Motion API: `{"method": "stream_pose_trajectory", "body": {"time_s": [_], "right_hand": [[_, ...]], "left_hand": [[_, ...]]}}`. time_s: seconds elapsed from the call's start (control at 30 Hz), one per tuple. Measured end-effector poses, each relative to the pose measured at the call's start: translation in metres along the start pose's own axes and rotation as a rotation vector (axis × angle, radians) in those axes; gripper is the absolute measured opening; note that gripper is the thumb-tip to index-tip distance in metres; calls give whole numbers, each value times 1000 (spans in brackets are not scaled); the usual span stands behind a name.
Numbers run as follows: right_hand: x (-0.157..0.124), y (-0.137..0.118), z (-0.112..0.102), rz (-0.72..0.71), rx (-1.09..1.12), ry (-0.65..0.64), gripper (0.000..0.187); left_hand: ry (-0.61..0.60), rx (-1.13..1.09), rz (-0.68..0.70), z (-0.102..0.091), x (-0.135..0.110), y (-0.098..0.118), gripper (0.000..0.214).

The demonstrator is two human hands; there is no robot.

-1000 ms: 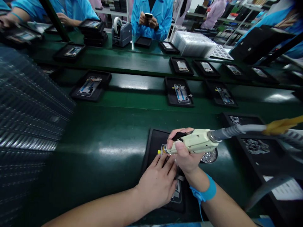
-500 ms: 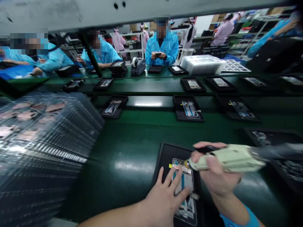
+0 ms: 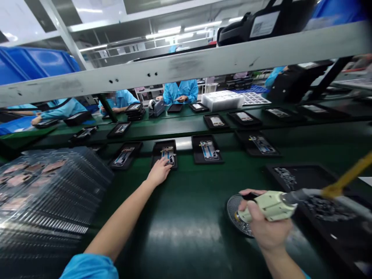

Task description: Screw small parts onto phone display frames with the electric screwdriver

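My left hand (image 3: 159, 173) reaches far forward to a black tray (image 3: 165, 153) with a phone frame in it, on the green belt; its fingers lie on the tray's near edge. My right hand (image 3: 266, 224) is closed round a cream electric screwdriver (image 3: 270, 206) with a grey cable and yellow cord trailing right. The driver's tip hangs over a small round dish of screws (image 3: 236, 214) at the near right.
More black trays with phone frames (image 3: 206, 150) line the belt. A stack of clear plastic trays (image 3: 43, 193) stands at the left. A black tray with screws (image 3: 302, 180) lies at the right. A white shelf beam (image 3: 186, 66) crosses overhead. Several people in blue coats work at the far side.
The tray with the phone frame left the spot before me and now lies on the belt under my outstretched left hand. My right hand drew the screwdriver over the screw dish. The camera tilted up.
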State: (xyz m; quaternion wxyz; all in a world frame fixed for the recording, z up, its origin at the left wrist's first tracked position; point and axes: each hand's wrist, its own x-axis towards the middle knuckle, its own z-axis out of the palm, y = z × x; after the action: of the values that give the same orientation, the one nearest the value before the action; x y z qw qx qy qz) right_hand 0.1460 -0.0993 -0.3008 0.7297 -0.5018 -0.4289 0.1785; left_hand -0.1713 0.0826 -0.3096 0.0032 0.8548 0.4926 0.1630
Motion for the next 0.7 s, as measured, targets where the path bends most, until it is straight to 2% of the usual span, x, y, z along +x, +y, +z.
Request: {"method": "stream_pose_trajectory", "body": {"time_s": [0.07,0.23,0.3,0.4,0.47,0.53,0.6,0.7], "right_hand": [[-1,1,-3,-4,-53,-45,22],[2,5,-9,-37,-88,-91,18],[3,6,-10,-40,-105,-98,16],[4,6,-10,-70,-122,-112,15],[4,4,-9,-67,-110,-104,16],[4,1,-9,-45,-102,-85,17],[3,-3,-11,-34,-122,-69,19],[3,-9,-18,-33,-197,-78,28]], "left_hand": [[42,10,-36,14,25,22,21],[71,-38,-89,58,67,99,29],[86,-58,-147,67,77,112,23],[87,-102,-188,61,72,109,17],[83,-145,-177,47,49,104,13],[83,-192,-161,31,8,104,10],[88,-227,-167,15,-49,109,9],[93,-242,-237,4,-154,124,10]]}}
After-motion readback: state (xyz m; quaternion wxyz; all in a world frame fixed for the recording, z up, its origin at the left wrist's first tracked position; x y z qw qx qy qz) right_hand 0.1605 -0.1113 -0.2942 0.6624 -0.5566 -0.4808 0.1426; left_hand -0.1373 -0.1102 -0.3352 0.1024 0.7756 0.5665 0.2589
